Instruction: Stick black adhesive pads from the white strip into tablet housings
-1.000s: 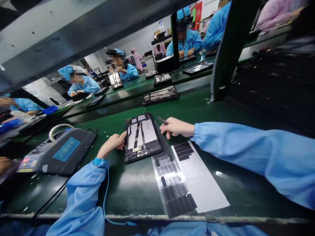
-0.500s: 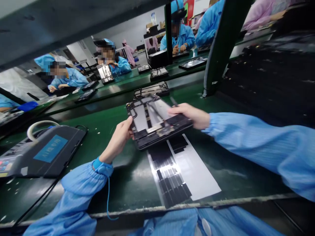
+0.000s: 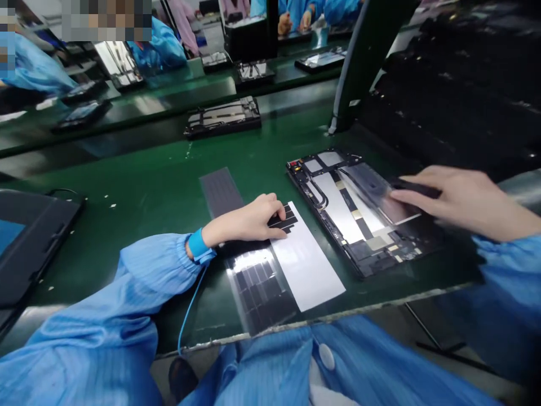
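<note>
My left hand (image 3: pixel 249 220) rests over a white sheet (image 3: pixel 313 276) of black adhesive strips (image 3: pixel 289 217), thumb and forefinger apart at the strips. Beside and partly under that hand lies a clear sheet with dark rectangular pieces (image 3: pixel 264 287). An opened tablet-like device (image 3: pixel 346 208), its inner parts showing, lies flat to the right of the white sheet. My right hand (image 3: pixel 460 197) is closed around a dark slim tool (image 3: pixel 416 186), held at the device's right side; blur hides the tool's exact kind.
Another opened device (image 3: pixel 224 115) lies farther back on the green bench (image 3: pixel 147 186). A dark grey case (image 3: pixel 38 231) stands at left. A dark upright post (image 3: pixel 355 67) and a black mass (image 3: pixel 456 113) bound the right. Co-workers in blue sleeves (image 3: pixel 163 48) sit beyond.
The opened device went from both hands down onto the bench at right. My left hand let go of it and moved onto the strip sheet. The view tilted downward.
</note>
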A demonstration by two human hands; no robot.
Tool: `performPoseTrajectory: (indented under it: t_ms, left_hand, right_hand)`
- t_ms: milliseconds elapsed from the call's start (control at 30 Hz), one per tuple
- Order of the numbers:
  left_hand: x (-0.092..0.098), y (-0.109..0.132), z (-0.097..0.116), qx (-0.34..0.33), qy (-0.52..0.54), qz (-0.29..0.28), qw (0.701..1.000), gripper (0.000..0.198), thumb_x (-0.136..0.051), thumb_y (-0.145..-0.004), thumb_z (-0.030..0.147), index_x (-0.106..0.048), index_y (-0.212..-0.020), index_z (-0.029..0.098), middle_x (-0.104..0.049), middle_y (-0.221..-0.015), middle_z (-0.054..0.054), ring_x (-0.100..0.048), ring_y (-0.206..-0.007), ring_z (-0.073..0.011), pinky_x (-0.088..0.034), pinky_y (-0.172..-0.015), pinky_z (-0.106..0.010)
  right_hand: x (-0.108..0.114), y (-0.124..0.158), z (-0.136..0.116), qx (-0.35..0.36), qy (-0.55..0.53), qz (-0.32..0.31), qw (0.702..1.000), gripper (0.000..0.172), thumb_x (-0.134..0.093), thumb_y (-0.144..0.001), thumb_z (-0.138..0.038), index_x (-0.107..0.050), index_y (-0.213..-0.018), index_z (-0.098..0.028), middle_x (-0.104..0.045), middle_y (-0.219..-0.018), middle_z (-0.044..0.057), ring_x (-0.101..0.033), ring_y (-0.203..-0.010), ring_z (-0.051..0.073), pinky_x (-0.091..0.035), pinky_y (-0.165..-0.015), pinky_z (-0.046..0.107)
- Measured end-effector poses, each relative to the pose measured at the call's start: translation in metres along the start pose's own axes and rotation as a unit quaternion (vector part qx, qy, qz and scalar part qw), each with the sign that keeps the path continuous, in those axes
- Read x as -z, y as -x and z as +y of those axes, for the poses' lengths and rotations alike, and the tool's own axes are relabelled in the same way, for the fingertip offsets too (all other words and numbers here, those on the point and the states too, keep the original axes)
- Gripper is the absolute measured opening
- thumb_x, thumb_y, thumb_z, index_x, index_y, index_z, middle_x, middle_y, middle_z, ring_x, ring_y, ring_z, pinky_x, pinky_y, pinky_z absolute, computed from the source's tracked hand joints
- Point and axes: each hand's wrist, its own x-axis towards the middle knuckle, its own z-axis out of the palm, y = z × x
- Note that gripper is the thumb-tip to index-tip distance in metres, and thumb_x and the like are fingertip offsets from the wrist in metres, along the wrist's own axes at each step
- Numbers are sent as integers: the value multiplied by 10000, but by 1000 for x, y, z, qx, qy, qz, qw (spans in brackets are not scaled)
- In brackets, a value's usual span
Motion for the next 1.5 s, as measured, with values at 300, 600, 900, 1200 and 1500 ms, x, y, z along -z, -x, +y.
performPoseTrajectory:
  t_ms: [300,600,900,1200,1500]
  left_hand:
    - [6,-9,-7,-17,38,-16,999,198,-566,-758,304,-550,-885,153,-465,-870,-22,-450,-722,-126,-340,-656,-218]
    - [5,-11,-12,-23,59,-22,998,185,-581,-746,297,-561,-881,171,-462,-862,-11,-439,-690,-120,-329,-615,-214]
    - [7,-12,-8,-10,40,-23,999,229,-584,-741,313,-570,-911,161,-475,-867,-17,-449,-689,-118,-342,-612,-219]
    - [9,-10,-7,0,25,-18,1000,240,-587,-746,314,-562,-917,146,-479,-829,-16,-453,-658,-109,-366,-600,-223]
    - [-12,-19,10,-123,36,199,972,126,-497,-771,166,-488,-896,159,-515,-942,-56,-475,-894,-171,-414,-789,-304]
  right_hand:
    - [-21,-4,-84,93,-336,-80,934,463,-393,-857,-478,-597,-636,-127,-597,-625,44,-565,-534,106,-445,-528,224]
    - [-50,-5,-99,244,-259,-245,902,160,-571,-775,-327,-596,-827,-177,-636,-786,31,-593,-667,135,-438,-557,222]
    - [-53,-6,-98,265,-271,-174,909,138,-601,-754,-294,-576,-720,-163,-603,-679,11,-579,-582,105,-455,-517,203]
    - [-52,0,-97,315,-278,-139,897,123,-606,-766,-243,-562,-688,-158,-582,-601,-4,-576,-520,95,-447,-442,190]
    - [-60,-1,-69,178,-366,72,910,200,-569,-801,-243,-466,-638,-188,-530,-638,2,-587,-470,113,-485,-394,231]
